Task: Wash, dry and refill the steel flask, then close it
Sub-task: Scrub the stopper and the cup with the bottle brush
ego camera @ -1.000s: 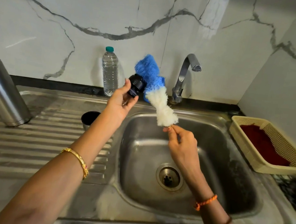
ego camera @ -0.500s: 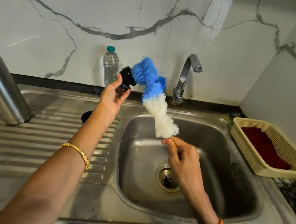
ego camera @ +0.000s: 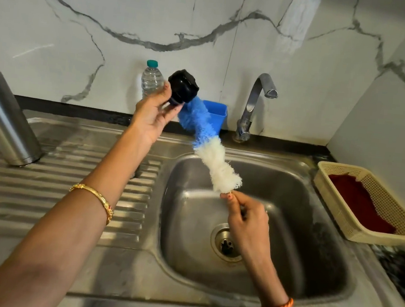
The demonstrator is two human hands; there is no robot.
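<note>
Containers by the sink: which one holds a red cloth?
The cream plastic basket right of the sink; the small blue tub by the tap shows no cloth.

Steel sink table: flask far-left corner; water bottle, blue tub along back edge; basket right edge.

No text, label or number is legible on anything here.
</note>
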